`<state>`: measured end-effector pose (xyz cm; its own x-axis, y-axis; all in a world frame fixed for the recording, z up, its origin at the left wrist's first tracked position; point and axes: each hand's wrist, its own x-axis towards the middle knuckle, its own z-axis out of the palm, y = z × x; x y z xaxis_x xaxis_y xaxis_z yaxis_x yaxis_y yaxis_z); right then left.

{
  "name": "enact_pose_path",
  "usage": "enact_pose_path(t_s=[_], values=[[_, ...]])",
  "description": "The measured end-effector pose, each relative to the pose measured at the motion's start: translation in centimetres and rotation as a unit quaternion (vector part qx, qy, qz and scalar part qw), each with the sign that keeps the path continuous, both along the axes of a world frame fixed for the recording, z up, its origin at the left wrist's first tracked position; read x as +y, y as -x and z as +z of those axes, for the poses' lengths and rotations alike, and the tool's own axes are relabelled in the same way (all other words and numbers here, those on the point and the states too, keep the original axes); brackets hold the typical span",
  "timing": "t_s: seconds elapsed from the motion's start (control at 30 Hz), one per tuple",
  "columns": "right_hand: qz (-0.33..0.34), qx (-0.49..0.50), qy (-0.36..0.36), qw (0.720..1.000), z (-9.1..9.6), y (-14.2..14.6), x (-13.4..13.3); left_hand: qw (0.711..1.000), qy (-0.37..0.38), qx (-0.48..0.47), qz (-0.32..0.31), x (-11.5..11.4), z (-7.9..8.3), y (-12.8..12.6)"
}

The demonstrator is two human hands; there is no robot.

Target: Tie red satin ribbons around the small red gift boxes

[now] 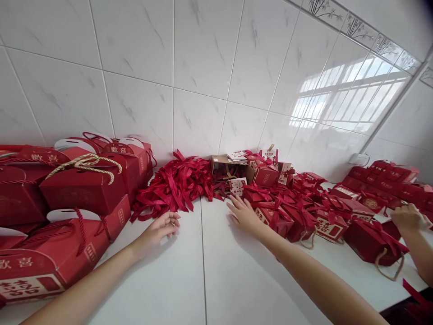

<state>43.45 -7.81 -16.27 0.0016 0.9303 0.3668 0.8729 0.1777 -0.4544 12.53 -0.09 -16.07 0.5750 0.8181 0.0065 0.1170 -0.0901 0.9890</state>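
**Two empty hands by the ribbons**

The ribbon pile [176,183] lies on the white table [203,271] against the wall. Just in front of it rests the left hand [158,230], fingers loosely curled, holding nothing. Right of the pile, the right hand [241,213] lies flat, fingers spread, just beside the small red boxes [287,212]. Left of the pile stand large red boxes [81,185].

The white desk [203,280] has a thin seam running across its top from front to back. At its left end, large red gift boxes [81,189] with cord handles stand stacked. Just beside them, at the back, lies a heap of red ribbons [176,185], next to an open cardboard box [221,164]. Further right, small red boxes [291,216] tied with ribbon crowd the top. More flat red boxes [382,176] line the far right end.
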Motion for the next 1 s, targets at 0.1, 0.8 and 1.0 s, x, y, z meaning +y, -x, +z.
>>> enact_pose_path(t_s=[0.1,0.8,1.0], values=[[-0.021,0.090,0.003,0.996,-2.9,-0.4,2.4,1.000,0.002,0.006,0.009,-0.2,0.2,-0.1],[-0.185,0.459,-0.107,0.862,-4.5,-9.7,1.8,1.000,-0.008,0.007,0.008,-0.6,0.6,-0.2],[-0.205,0.360,-0.080,0.907,-4.0,-8.1,1.6,1.000,-0.018,0.011,0.006,-0.6,0.6,-0.2]])
